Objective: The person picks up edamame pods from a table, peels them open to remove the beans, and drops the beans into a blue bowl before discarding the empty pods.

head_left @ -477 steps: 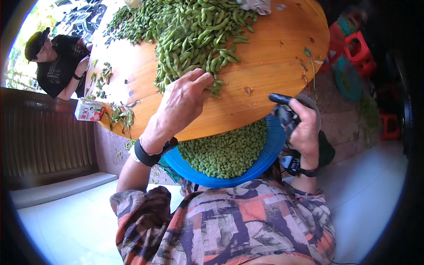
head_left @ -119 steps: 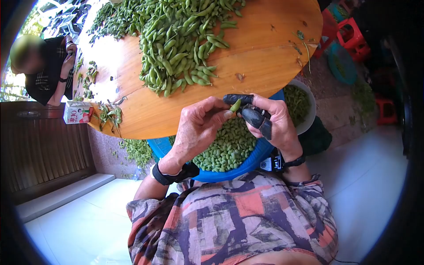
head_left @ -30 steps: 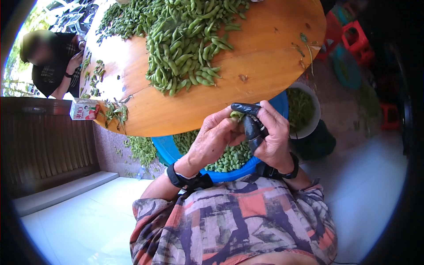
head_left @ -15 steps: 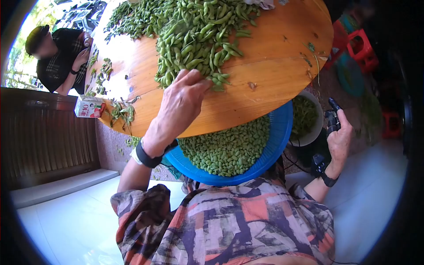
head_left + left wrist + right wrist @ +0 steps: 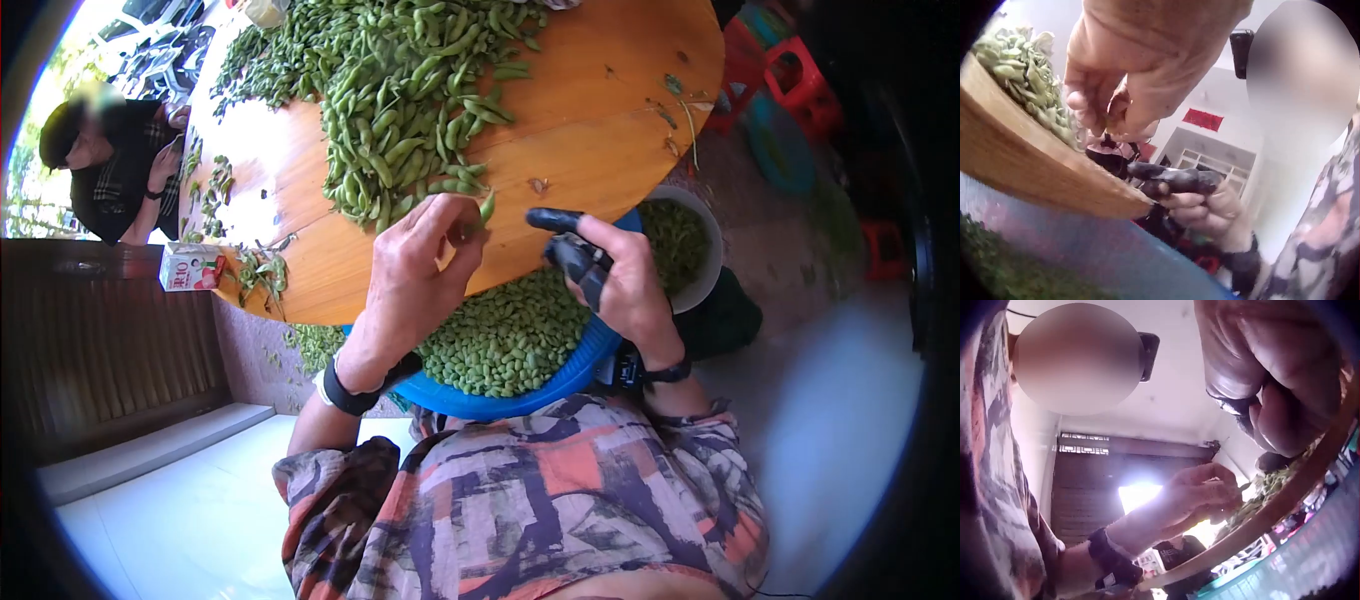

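Note:
My left hand (image 5: 420,260) pinches a green edamame pod (image 5: 487,207) between thumb and fingertips, above the table's near edge. Behind it a large heap of edamame pods (image 5: 400,130) covers part of the round wooden table (image 5: 600,150). My right hand (image 5: 635,295) is beside it, a short gap away, its black-covered index finger and thumb held apart with nothing visible between them. Below both hands, a blue basin (image 5: 480,405) holds shelled green beans (image 5: 510,340). In the right wrist view the left hand (image 5: 1188,500) shows over the table edge.
Right of the basin stands a white bowl (image 5: 714,245) of pods. A drink carton (image 5: 188,268) and leafy scraps (image 5: 262,272) lie at the table's left edge. Across the table sits a person in black (image 5: 110,180). Red stools (image 5: 800,85) stand at the right.
The left hand has drawn back from the heap with a pod. The right hand has come left from beyond the white bowl; a second ago both hands worked a pod over the basin.

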A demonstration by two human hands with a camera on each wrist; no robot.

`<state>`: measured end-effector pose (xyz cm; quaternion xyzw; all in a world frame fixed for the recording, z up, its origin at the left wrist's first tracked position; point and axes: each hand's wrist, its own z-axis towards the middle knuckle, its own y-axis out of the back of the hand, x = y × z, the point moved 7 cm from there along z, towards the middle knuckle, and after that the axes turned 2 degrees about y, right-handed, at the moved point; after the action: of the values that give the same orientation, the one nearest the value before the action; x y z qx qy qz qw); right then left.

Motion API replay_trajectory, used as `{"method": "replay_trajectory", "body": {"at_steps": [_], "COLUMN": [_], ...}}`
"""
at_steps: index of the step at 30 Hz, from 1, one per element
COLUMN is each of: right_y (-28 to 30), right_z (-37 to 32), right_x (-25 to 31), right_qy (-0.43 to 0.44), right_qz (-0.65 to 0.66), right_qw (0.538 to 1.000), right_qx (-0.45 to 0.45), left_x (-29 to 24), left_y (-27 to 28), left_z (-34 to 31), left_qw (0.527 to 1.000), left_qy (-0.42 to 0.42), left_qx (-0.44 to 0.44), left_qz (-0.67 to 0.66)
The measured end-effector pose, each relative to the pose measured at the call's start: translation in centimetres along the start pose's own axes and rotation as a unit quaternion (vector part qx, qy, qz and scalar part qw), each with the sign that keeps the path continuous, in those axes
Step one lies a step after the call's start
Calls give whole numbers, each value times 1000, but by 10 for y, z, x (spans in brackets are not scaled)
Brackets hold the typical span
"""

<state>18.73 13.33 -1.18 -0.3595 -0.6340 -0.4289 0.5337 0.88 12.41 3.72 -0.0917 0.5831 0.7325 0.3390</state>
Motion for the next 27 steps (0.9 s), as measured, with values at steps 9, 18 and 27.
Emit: {"method": "replay_trajectory", "body": {"at_steps": [9,18,27], "right_y": [-22,-19,-23], "right_z": [2,-2,-7], "right_x": [-11,-10,-17], "right_qy": [-51,-44,-48], "right_qz": [305,223,396], "right_qw": [946,969,906], "right_qx": [96,94,144], "left_x": [3,-1,2], "left_y": [-28,-26,-62], "left_z": [-15,-17,-35], "left_qw": [943,965,682], "left_qy": [120,111,252], "left_qx": [20,23,66], "left_qz": [-310,-238,-684]}}
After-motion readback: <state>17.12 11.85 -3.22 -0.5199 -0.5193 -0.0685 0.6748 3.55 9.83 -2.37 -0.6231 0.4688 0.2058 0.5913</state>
